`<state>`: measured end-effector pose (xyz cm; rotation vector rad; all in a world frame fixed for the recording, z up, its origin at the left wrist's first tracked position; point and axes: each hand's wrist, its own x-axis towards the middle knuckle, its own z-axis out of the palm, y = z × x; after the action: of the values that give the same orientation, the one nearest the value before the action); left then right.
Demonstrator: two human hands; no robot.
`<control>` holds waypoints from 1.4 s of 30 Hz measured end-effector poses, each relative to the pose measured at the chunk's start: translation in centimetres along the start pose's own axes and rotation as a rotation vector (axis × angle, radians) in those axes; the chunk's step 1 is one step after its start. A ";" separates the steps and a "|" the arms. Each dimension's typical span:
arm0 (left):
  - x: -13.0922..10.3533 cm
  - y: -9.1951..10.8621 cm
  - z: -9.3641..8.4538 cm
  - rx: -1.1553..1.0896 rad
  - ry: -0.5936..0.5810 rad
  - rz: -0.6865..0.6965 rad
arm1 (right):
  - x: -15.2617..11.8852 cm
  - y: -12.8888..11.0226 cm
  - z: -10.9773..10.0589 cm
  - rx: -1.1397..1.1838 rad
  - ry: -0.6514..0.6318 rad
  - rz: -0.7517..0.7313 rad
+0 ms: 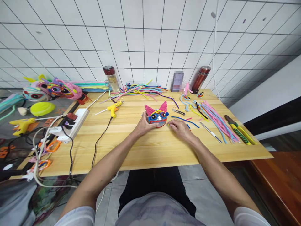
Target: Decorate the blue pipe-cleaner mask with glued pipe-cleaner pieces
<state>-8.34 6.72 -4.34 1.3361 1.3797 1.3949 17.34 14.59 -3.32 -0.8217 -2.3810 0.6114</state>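
Observation:
My left hand (145, 125) is closed around the left side of a small pipe-cleaner animal head (157, 117). The head stands upright, with pink pointed ears, blue-ringed eyes and a red lower edge. Just right of it, my right hand (179, 129) rests near the wood, its fingers pinched together. A tiny yellow bit shows at those fingertips, too small to name. Blue and red pipe-cleaner pieces (187, 120) lie beyond the right hand. Thread snips (178, 111) are behind them, and a slim pen-like tool (210, 132) lies farther right.
A yellow glue gun (114, 109) with a black cord lies left, beside a white power strip (74, 125). Pipe cleaners (141, 91) are heaped at the back between a clear bottle (112, 79) and a red flask (201, 79). Pliers (240, 130) lie near the right edge.

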 end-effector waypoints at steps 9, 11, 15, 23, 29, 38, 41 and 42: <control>0.8 1.0 -0.5 -0.069 -0.037 -0.049 | 0.9 -3.0 -2.8 0.129 0.265 -0.006; 1.1 1.2 -0.4 -0.067 -0.029 -0.026 | 1.7 -4.0 -3.1 0.133 0.309 -0.028; 1.4 1.3 -0.3 -0.020 -0.030 0.014 | 3.5 -5.3 -2.8 0.122 0.348 -0.110; 0.2 1.1 -0.2 0.076 0.017 0.023 | 3.6 -5.2 0.1 0.063 0.328 -0.156; 0.3 0.8 -0.1 0.138 0.010 0.018 | 2.7 -4.9 0.9 0.011 0.258 -0.152; 0.2 0.7 -0.2 0.172 0.006 0.021 | 2.9 -4.7 0.9 -0.069 0.241 -0.193; 0.2 1.1 -0.1 0.140 0.005 0.051 | 2.9 -4.7 1.0 -0.079 0.238 -0.157; 0.2 1.2 0.0 0.133 0.003 0.059 | 2.9 -4.7 1.0 -0.080 0.239 -0.148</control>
<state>-8.21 6.70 -3.10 1.4720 1.4667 1.3639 12.84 12.91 -0.40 -0.7019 -2.2339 0.3397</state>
